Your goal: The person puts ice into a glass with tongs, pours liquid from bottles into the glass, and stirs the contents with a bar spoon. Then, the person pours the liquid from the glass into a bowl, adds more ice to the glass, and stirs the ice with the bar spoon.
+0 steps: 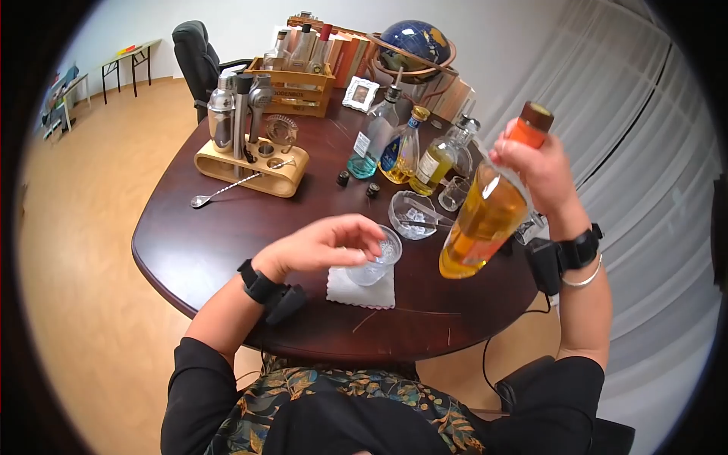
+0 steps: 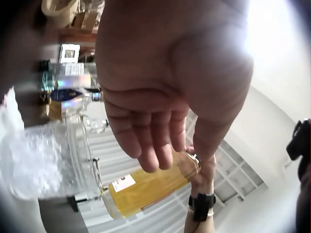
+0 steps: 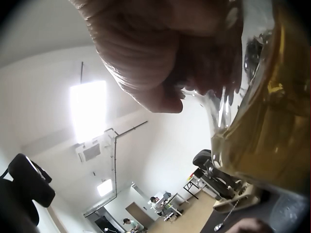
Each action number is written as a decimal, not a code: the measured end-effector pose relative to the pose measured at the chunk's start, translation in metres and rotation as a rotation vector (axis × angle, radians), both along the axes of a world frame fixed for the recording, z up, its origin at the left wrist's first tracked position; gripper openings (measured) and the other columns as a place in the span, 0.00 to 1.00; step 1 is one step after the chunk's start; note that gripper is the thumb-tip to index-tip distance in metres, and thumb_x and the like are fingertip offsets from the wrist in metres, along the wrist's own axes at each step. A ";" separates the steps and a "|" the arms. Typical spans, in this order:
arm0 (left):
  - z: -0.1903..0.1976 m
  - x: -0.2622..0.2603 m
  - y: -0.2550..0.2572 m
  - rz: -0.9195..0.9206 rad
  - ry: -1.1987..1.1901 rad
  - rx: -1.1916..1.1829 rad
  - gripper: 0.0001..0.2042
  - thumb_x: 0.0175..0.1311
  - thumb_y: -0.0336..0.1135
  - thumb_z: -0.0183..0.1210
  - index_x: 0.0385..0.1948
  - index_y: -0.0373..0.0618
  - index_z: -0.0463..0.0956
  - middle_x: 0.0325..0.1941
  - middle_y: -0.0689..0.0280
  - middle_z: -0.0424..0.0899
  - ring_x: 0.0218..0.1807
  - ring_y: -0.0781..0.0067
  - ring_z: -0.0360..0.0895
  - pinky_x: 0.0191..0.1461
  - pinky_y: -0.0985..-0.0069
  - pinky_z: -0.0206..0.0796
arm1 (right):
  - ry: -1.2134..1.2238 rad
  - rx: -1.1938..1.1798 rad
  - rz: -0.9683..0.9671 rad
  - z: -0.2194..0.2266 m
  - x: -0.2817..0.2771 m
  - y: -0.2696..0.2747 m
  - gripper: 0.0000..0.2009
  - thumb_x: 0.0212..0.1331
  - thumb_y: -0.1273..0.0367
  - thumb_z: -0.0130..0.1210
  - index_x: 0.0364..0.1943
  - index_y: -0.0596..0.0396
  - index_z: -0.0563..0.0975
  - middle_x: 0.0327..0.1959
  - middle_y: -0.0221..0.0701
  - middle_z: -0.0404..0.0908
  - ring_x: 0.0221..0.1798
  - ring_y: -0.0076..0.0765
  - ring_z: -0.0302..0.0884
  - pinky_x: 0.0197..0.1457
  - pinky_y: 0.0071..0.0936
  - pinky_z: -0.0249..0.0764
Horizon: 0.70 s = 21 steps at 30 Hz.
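Note:
In the head view, my right hand (image 1: 540,163) grips the neck of a glass bottle (image 1: 485,220) of amber liquid, raised over the table's right side. The bottle leans, its neck up and its base toward the lower left. My left hand (image 1: 327,241) hovers by the rim of a clear glass (image 1: 370,271), its fingers loosely bent around nothing. This glass, with ice inside (image 2: 36,160) in the left wrist view, stands on a white napkin (image 1: 361,296). In the right wrist view the bottle (image 3: 272,141) fills the right side, close to the curled fingers.
Behind the glass is a glass bowl (image 1: 413,216) of ice with tongs across it. Several bottles (image 1: 398,155), two dark caps (image 1: 372,189) and a small glass (image 1: 453,194) stand farther back. At left, a wooden stand (image 1: 292,178) holds bar tools, and a bar spoon (image 1: 227,191) leans on it.

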State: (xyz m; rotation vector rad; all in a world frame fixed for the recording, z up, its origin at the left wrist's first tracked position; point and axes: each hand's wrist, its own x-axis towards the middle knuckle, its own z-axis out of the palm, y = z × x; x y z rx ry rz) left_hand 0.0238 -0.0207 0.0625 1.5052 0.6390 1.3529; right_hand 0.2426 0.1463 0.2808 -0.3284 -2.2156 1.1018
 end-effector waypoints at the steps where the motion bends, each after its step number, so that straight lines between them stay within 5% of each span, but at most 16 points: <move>1: -0.001 0.013 0.005 -0.044 0.106 0.012 0.24 0.62 0.32 0.61 0.59 0.44 0.65 0.53 0.63 0.76 0.56 0.73 0.72 0.61 0.71 0.63 | -0.045 -0.027 0.008 -0.006 0.009 -0.006 0.07 0.52 0.71 0.61 0.30 0.59 0.75 0.28 0.29 0.78 0.33 0.26 0.77 0.40 0.26 0.74; 9: -0.029 0.111 0.034 -0.231 0.347 -0.188 0.48 0.57 0.40 0.67 0.71 0.46 0.36 0.73 0.54 0.51 0.73 0.58 0.52 0.69 0.60 0.56 | -0.383 -0.067 0.017 -0.055 0.036 -0.029 0.07 0.49 0.70 0.60 0.27 0.57 0.76 0.24 0.28 0.79 0.28 0.22 0.76 0.35 0.23 0.72; 13: -0.039 0.140 0.060 -0.454 0.105 -0.268 0.53 0.55 0.42 0.69 0.71 0.48 0.31 0.74 0.54 0.47 0.74 0.57 0.48 0.72 0.56 0.52 | -0.571 0.005 0.014 -0.075 0.029 -0.021 0.07 0.47 0.71 0.60 0.27 0.56 0.73 0.23 0.28 0.78 0.28 0.23 0.76 0.34 0.24 0.73; 17: -0.041 0.163 0.076 -0.409 -0.081 -0.176 0.46 0.56 0.43 0.68 0.70 0.44 0.44 0.70 0.57 0.60 0.69 0.62 0.60 0.71 0.63 0.54 | -0.632 0.098 -0.012 -0.085 0.019 -0.025 0.08 0.44 0.69 0.59 0.26 0.58 0.73 0.22 0.30 0.77 0.26 0.26 0.74 0.33 0.27 0.72; 18: -0.046 0.169 0.080 -0.338 -0.085 -0.147 0.38 0.57 0.44 0.67 0.66 0.41 0.56 0.65 0.60 0.69 0.65 0.66 0.65 0.69 0.67 0.56 | -0.653 0.144 0.000 -0.089 0.017 -0.023 0.09 0.43 0.69 0.58 0.26 0.59 0.74 0.21 0.32 0.77 0.26 0.29 0.74 0.33 0.29 0.72; 21: -0.041 0.177 0.085 -0.347 -0.002 -0.165 0.33 0.58 0.45 0.66 0.62 0.40 0.64 0.62 0.61 0.72 0.64 0.69 0.66 0.68 0.70 0.57 | -0.770 0.252 0.008 -0.097 0.008 -0.018 0.11 0.41 0.67 0.57 0.27 0.60 0.74 0.20 0.37 0.77 0.25 0.38 0.74 0.33 0.32 0.72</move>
